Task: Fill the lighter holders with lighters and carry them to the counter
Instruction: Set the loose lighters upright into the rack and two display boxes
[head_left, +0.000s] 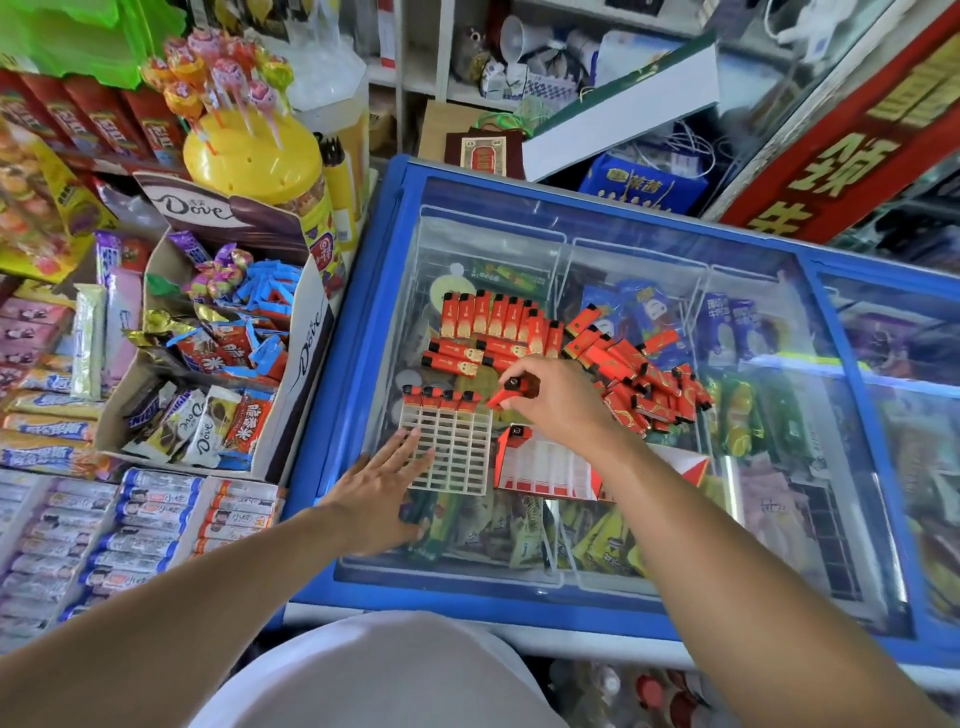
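Your right hand (545, 397) pinches one red lighter (511, 392) just beside the far right corner of the white grid holder (452, 452), which lies on the glass lid of the freezer (363, 291). Your left hand (382, 486) lies flat with straight fingers on the holder's near left edge. Four lighters (439, 399) already stand in the far row. I think the next free cell is at the right end of that row. Turn the lighter upright, black cap up, and lower it straight into the cell. Press the holder down so it does not slide. The loose pile (639, 384) is near, on the right.
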